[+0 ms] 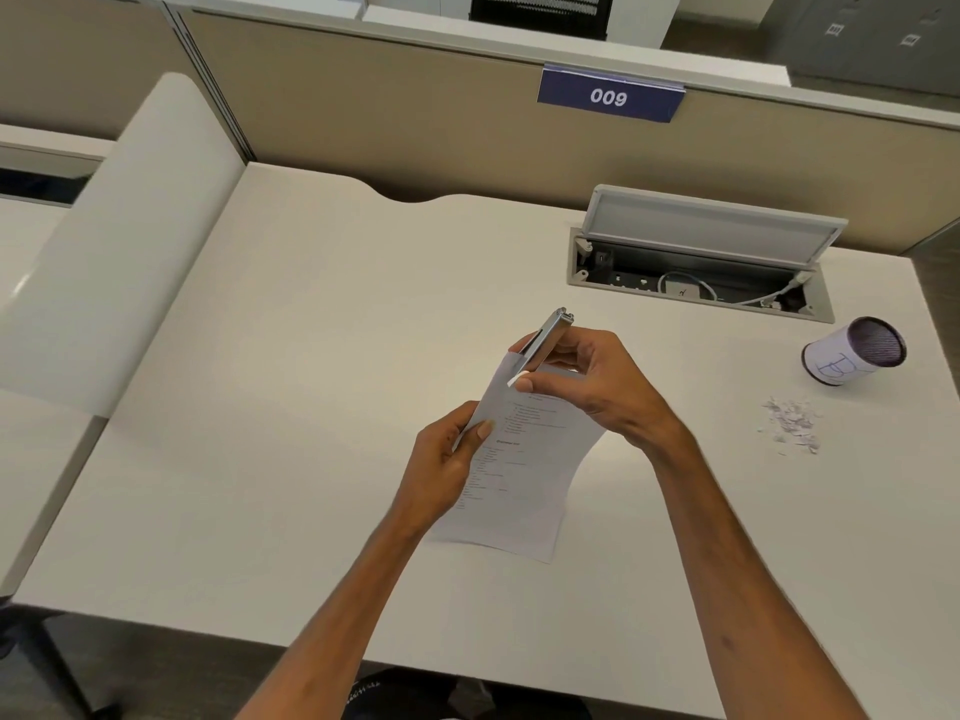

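Observation:
A printed sheet of paper is held above the white desk in the middle of the view. My left hand grips its left edge, thumb on top. My right hand holds a silver stapler over the sheet's top left corner. The stapler's jaws sit around that corner, which is partly folded. The sheet's lower part hangs down and curves toward the desk.
A cup marked with a letter lies on its side at the right, with a small pile of paper scraps in front of it. An open cable box with a raised lid is set in the desk behind. A partition carries a sign reading 009.

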Tool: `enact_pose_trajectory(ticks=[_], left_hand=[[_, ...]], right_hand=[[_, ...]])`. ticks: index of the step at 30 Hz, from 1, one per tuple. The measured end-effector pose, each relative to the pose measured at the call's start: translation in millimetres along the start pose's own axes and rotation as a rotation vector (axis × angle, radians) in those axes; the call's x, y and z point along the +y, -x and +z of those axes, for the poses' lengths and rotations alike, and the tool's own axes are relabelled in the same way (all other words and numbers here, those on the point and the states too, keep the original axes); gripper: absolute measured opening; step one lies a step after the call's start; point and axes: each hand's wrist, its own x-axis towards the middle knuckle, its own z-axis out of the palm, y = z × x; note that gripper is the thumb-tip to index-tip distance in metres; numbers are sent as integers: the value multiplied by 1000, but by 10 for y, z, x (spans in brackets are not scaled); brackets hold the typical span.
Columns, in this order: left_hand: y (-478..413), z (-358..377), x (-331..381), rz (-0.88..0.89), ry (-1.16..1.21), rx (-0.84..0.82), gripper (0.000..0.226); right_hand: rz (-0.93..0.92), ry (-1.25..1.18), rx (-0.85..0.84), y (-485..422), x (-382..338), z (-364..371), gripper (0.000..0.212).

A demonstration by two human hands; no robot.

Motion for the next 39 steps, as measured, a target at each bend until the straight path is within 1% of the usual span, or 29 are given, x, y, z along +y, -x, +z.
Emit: enact_pose_trajectory(ticks=[7, 11, 15, 22, 30, 36, 39], left_hand=[[-21, -11, -14, -13, -1, -3, 34], [-43, -22, -37, -6, -1, -10, 28], [-62, -27, -56, -3, -1, -9, 28], [-103, -40, -69, -4, 2, -21, 28], [-133, -77, -85, -2, -7, -11, 32], [-129, -102, -100, -31, -26, -8, 32], [-126, -99, -101, -49, -27, -13, 27]], right_hand=[[24, 36, -17, -58, 13, 18, 40], [41, 31, -30, -91, 43, 15, 36], [45, 63, -26, -110, 48, 12, 30], [39, 128, -17, -167, 72, 50, 38], [15, 159, 18, -225, 99, 137, 26], [43, 151, -30, -264, 79, 143, 31], [62, 143, -59, -274, 49, 126, 36]])
